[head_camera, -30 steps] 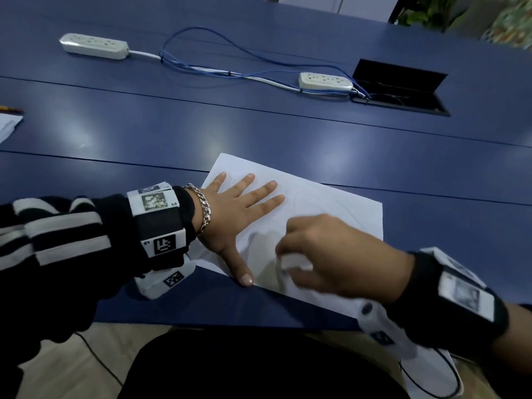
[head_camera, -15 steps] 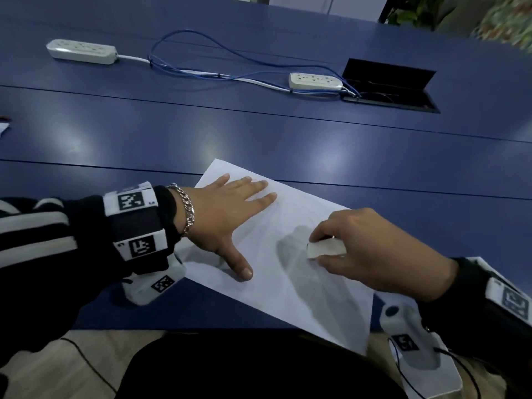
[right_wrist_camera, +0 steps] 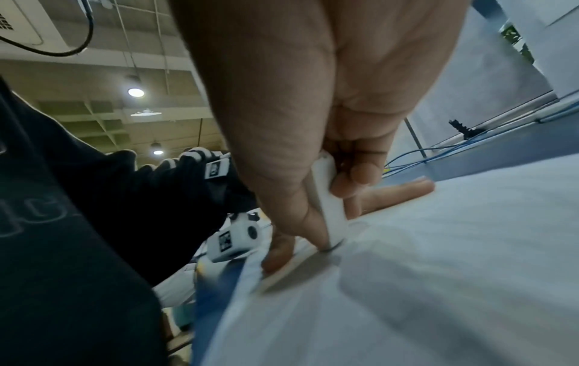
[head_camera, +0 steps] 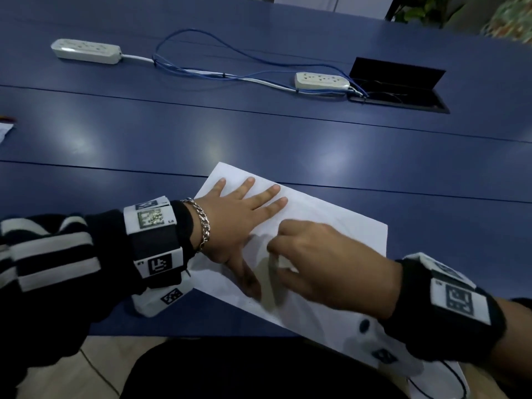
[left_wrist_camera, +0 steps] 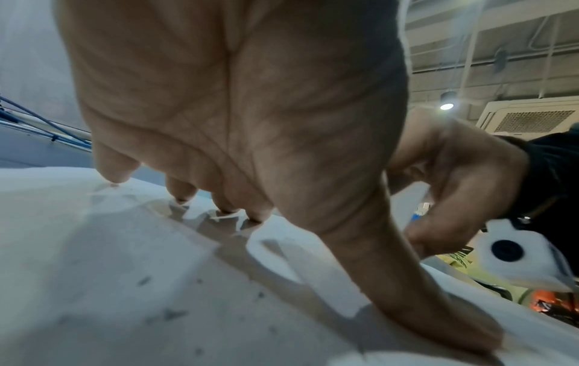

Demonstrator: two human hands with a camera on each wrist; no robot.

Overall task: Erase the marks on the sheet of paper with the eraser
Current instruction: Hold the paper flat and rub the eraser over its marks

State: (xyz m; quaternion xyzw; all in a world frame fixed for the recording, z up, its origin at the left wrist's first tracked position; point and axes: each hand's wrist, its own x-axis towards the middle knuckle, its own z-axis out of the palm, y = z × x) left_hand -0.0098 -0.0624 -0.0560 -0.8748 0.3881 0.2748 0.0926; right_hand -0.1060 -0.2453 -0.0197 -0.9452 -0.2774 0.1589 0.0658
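This looks like an office meeting room: a long dark-blue conference table (head_camera: 259,133) carries two white power strips (head_camera: 86,50) with blue cables (head_camera: 201,72), an open black cable hatch (head_camera: 400,87) at the upper right, and ceiling lamps (right_wrist_camera: 136,92) above

Large blue table (head_camera: 259,133) spanned by dark seam lines, ceiling light reflected as soft patches. Open black cable hatch (head_camera: 400,87) set into far right. Two white power strips (head_camera: 86,50) joined by blue cables (head_camera: 230,56). Green plant (head_camera: 417,10) at far edge. Ceiling lamps (right_wrist_camera: 136,92) seen overhead. Beige floor (head_camera: 72,370) below.
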